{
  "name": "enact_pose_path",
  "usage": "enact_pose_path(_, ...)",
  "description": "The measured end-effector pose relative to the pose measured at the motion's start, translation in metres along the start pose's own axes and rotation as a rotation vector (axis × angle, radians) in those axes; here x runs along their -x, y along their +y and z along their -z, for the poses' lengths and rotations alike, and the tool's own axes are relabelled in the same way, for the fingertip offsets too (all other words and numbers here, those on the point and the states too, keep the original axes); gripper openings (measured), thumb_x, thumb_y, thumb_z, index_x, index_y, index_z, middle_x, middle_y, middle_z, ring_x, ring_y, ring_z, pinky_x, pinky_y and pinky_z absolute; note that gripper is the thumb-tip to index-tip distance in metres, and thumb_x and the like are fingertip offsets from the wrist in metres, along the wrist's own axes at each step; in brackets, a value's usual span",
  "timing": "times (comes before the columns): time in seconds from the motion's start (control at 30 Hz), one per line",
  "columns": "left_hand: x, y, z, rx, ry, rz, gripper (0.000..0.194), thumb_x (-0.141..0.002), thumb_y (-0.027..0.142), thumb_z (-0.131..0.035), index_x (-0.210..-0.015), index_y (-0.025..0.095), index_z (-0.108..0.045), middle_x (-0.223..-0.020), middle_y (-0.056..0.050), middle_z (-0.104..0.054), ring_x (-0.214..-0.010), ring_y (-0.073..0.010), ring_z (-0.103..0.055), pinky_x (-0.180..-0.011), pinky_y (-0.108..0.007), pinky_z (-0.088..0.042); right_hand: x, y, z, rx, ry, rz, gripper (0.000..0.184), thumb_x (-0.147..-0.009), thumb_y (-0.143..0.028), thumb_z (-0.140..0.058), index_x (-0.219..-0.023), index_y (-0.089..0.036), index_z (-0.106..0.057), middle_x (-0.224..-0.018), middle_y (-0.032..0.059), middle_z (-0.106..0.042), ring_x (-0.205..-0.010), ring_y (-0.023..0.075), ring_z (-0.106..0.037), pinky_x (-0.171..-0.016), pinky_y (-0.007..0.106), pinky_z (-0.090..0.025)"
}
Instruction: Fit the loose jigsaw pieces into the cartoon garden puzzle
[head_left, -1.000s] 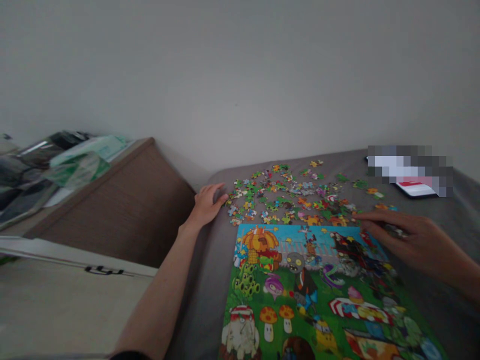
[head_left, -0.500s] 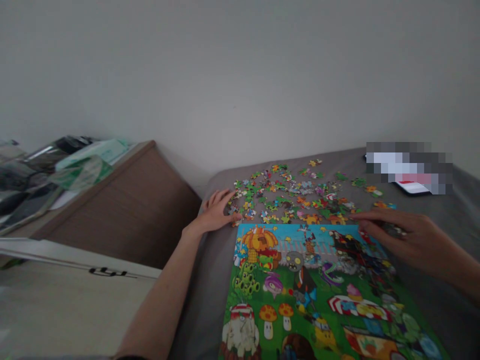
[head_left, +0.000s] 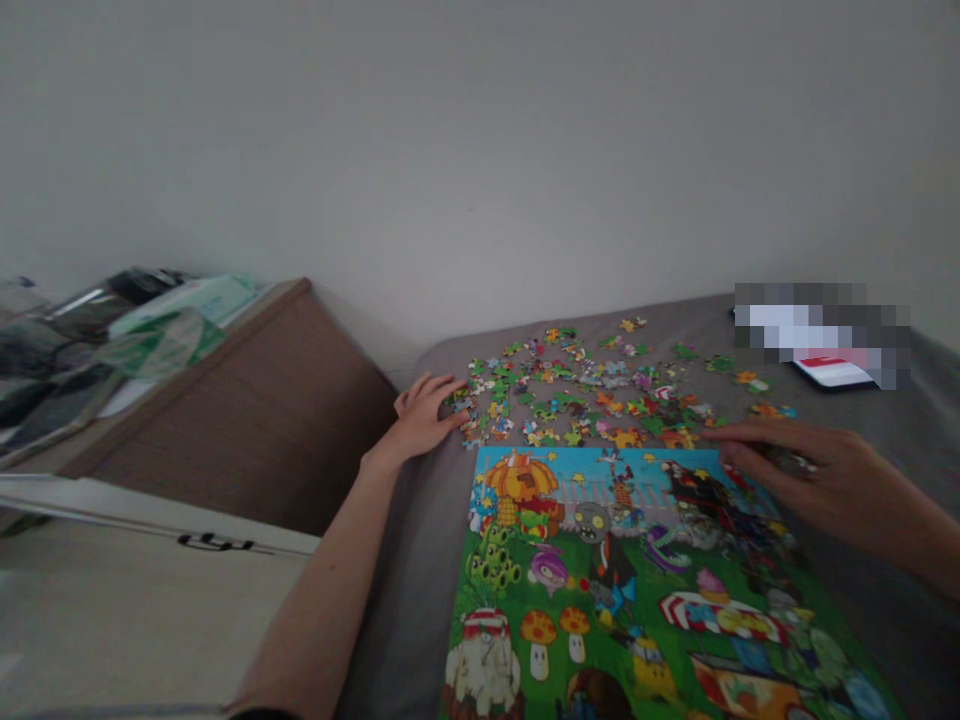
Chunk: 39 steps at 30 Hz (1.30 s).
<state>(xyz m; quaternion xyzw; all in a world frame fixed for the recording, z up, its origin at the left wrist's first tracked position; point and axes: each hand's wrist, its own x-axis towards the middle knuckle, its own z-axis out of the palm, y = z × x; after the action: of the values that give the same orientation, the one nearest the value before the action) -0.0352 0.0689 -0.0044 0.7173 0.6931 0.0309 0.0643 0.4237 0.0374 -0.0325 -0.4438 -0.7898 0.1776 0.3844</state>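
Many loose jigsaw puzzle pieces (head_left: pixel 559 402) lie scattered over the grey cloth. Before them is a colourful cartoon picture sheet (head_left: pixel 555 590), printed with mushrooms, a pumpkin and zombies. At the left rim of the scattered pieces, my left hand (head_left: pixel 425 420) rests with fingers apart, its fingertips and thumb at the outermost pieces. My right hand (head_left: pixel 814 470) reaches in from the right over the sheet's upper right corner. Its index finger is stretched out toward an orange piece, with the thumb a little below; the other fingers are partly hidden.
A phone (head_left: pixel 832 372), partly blurred out, lies at the back right of the grey cloth (head_left: pixel 915 420). On the left stands a brown wooden cabinet (head_left: pixel 247 400) with bags and other items on top. A pale wall (head_left: pixel 480 170) rises behind.
My left hand has drawn slightly to the left, and its thumb is a little higher beside the edge pieces. My right hand stays nearly in place.
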Motion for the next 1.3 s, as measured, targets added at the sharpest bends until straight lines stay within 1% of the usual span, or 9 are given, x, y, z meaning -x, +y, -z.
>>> enact_pose_path(0.13,0.001,0.004,0.000,-0.006,0.025,-0.008,0.051,-0.098,0.045,-0.064,-0.148,0.038,-0.055,-0.163,-0.001,-0.046,-0.157,-0.0339,-0.025,-0.123,-0.063,-0.023,-0.002,-0.002,0.000,0.013,0.002,0.041,0.027,-0.089,-0.041,-0.062,-0.093,-0.024,-0.082,-0.083,0.0023,-0.082,-0.061,0.0171,-0.075,-0.051,0.022,-0.058)
enact_pose_path(0.33,0.000,0.009,-0.001,-0.009,0.068,0.009,0.047,-0.100,0.043,-0.063,-0.145,0.035,-0.058,-0.160,-0.002,-0.050,-0.156,-0.0348,-0.025,-0.123,-0.064,-0.023,-0.003,-0.009,0.001,0.000,-0.014,0.037,0.026,-0.090,-0.039,-0.061,-0.094,-0.024,-0.082,-0.081,0.0017,-0.082,-0.061,0.0165,-0.076,-0.048,0.020,-0.056)
enact_pose_path(0.43,-0.002,0.011,-0.003,-0.006,0.074,0.012,0.046,-0.102,0.046,-0.059,-0.146,0.034,-0.057,-0.159,-0.003,-0.050,-0.156,-0.0347,-0.026,-0.122,-0.065,-0.023,-0.002,-0.009,0.001,0.001,-0.017,0.051,0.026,-0.090,-0.038,-0.061,-0.094,-0.024,-0.082,-0.081,0.0017,-0.082,-0.059,0.0153,-0.075,-0.045,0.019,-0.053)
enact_pose_path(0.53,-0.001,0.013,-0.005,0.000,0.049,-0.016,0.048,-0.104,0.052,-0.053,-0.148,0.036,-0.055,-0.162,-0.002,-0.047,-0.156,-0.0335,-0.025,-0.123,-0.064,-0.023,0.000,-0.008,0.000,0.005,-0.017,0.059,0.026,-0.091,-0.037,-0.061,-0.096,-0.023,-0.082,-0.082,0.0021,-0.082,-0.063,0.0154,-0.076,-0.048,0.019,-0.055)
enact_pose_path(0.67,-0.001,0.011,-0.005,0.005,-0.002,-0.048,0.059,-0.099,0.060,-0.058,-0.152,0.037,-0.051,-0.166,-0.002,-0.040,-0.157,-0.0364,-0.023,-0.123,-0.066,-0.022,0.001,-0.007,-0.002,0.015,-0.032,0.053,0.027,-0.092,-0.037,-0.059,-0.098,-0.022,-0.081,-0.084,0.0028,-0.082,-0.062,0.0148,-0.075,-0.054,0.020,-0.057)
enact_pose_path(0.83,-0.002,0.007,-0.005,0.017,-0.046,-0.062,0.064,-0.098,0.063,-0.056,-0.156,0.036,-0.046,-0.169,-0.004,-0.034,-0.159,-0.0369,-0.019,-0.124,-0.068,-0.019,0.001,-0.006,-0.003,0.025,-0.034,0.052,0.029,-0.094,-0.037,-0.057,-0.096,-0.022,-0.081,-0.085,0.0037,-0.082,-0.066,0.0158,-0.077,-0.059,0.021,-0.060)
enact_pose_path(0.97,0.000,0.002,-0.004,0.038,-0.115,-0.099,0.083,-0.089,0.074,-0.062,-0.160,0.035,-0.039,-0.173,-0.006,-0.025,-0.160,-0.0383,-0.016,-0.125,-0.065,-0.020,0.001,-0.005,-0.002,0.035,-0.040,0.061,0.029,-0.094,-0.036,-0.057,-0.098,-0.022,-0.081,-0.085,0.0035,-0.082,-0.067,0.0156,-0.077,-0.060,0.021,-0.060)
enact_pose_path(1.13,0.002,-0.004,-0.002,0.065,-0.226,-0.155,0.110,-0.074,0.086,-0.068,-0.164,0.035,-0.031,-0.176,-0.009,-0.011,-0.161,-0.0417,-0.006,-0.126,-0.064,-0.017,0.001,-0.006,-0.002,0.022,-0.055,0.074,0.028,-0.094,-0.036,-0.057,-0.099,-0.022,-0.081,-0.084,0.0031,-0.082,-0.064,0.0151,-0.076,-0.053,0.020,-0.057)
enact_pose_path(1.3,0.003,-0.008,0.000,0.086,-0.278,-0.185,0.119,-0.071,0.089,-0.066,-0.167,0.032,-0.022,-0.176,-0.011,-0.002,-0.161,-0.0409,0.002,-0.128,-0.062,-0.010,0.001,-0.007,-0.003,0.007,-0.037,0.072,0.028,-0.094,-0.036,-0.056,-0.097,-0.024,-0.082,-0.081,0.0031,-0.082,-0.062,0.0159,-0.075,-0.056,0.021,-0.059)
